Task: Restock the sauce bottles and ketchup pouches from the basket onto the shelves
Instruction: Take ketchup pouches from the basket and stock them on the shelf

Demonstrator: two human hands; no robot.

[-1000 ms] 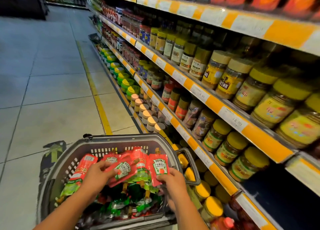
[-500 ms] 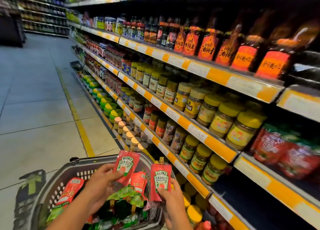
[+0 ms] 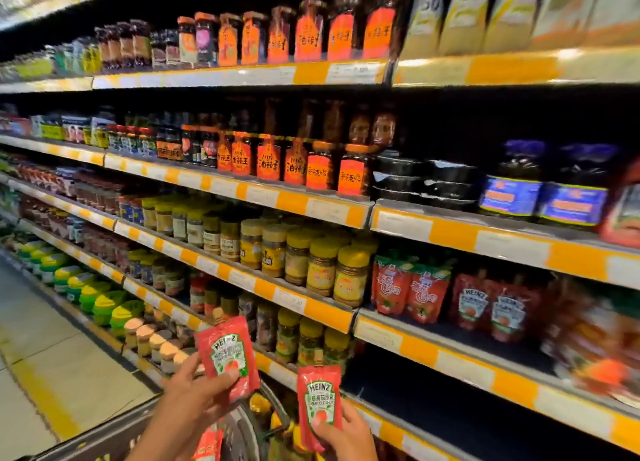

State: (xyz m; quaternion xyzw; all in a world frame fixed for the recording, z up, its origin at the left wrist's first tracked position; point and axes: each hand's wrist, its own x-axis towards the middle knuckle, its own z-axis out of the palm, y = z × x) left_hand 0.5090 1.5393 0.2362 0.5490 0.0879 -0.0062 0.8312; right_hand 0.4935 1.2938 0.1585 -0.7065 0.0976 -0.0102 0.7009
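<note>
My left hand (image 3: 194,396) grips one pouch (image 3: 227,356) upright, thumb across its label. My right hand (image 3: 343,434) pinches a second pouch (image 3: 319,405) by its lower edge, just right of the first. Both sit above the basket (image 3: 104,438), below the shelf (image 3: 450,353) of shelved pouches (image 3: 491,306).

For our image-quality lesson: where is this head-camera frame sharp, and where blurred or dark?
Head view: the Heinz pouches in the left hand and right hand read sharply; the right-edge shelves smear with blur; shelf recesses are dark; wide-angle distortion bends the shelf lines.
</note>
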